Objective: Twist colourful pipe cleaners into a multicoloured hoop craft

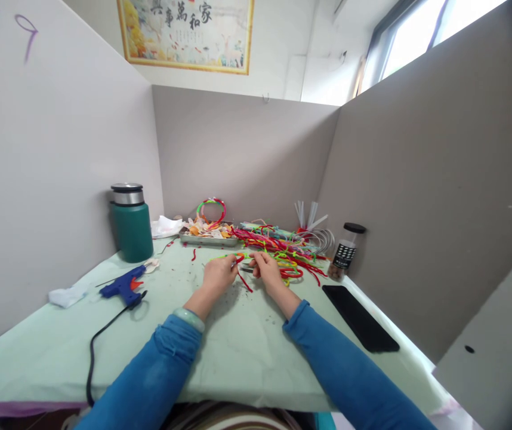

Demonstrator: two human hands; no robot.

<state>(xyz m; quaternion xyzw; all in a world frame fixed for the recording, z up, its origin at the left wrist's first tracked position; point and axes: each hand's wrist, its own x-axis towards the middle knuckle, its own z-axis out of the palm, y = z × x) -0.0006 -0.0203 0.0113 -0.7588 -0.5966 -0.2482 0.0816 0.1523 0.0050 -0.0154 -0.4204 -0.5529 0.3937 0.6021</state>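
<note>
Open room lies on the pale green tablecloth (242, 358) between the left sleeve (162, 364) and the right sleeve (349, 367); another open stretch reaches from the left hand (218, 278) toward the blue glue gun (124, 286), whose black cord (92, 352) crosses to the near edge; the green bottle (133, 232) stands upright behind the gun; beyond the hands, the metal tray (209, 240) and heaped fuzzy stems (274, 240) block a low path to the back panel (247, 155); rightward, the jar (344, 257) obstructs, while the flat black slab (360, 319) can be passed over.

Hands (219, 276) at red stem (245, 283), blue glue gun (120, 288)
</note>
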